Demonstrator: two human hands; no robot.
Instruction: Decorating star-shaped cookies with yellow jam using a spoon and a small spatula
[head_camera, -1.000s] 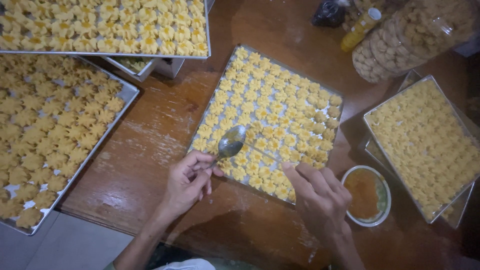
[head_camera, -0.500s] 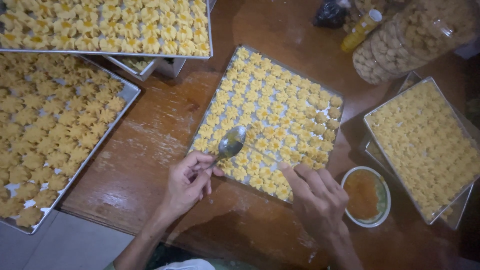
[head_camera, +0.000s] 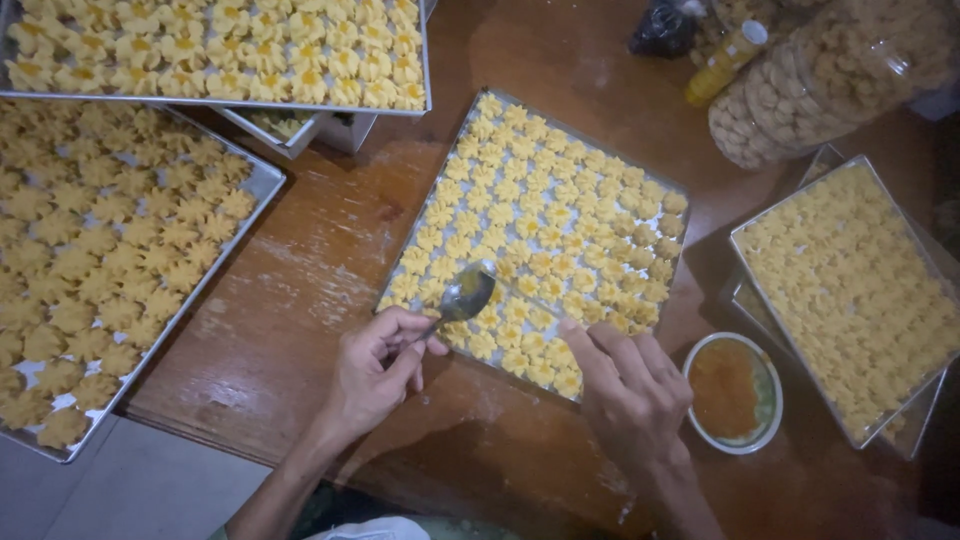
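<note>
Wooden bench (head_camera: 300, 300), centre tray (head_camera: 436, 200) full of pale yellow flower cookies (head_camera: 560, 230). Left hand (head_camera: 375, 375) grips a metal spoon (head_camera: 462, 298), bowl hovering over the tray's near rows. Right hand (head_camera: 630, 390) loose, index fingertip on a near-edge cookie. Looks like a topping step; small bowl of orange filling (head_camera: 733, 392) sits just right.

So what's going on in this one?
A person is working over a tray of pale yellow cookies on a wooden table. The left hand holds a metal spoon, its bowl over the tray's near edge. The right hand reaches its fingers to the cookies in the near rows. A small bowl of orange filling sits beside that hand. More filled trays lie left, top and right, with a cookie jar behind.
</note>
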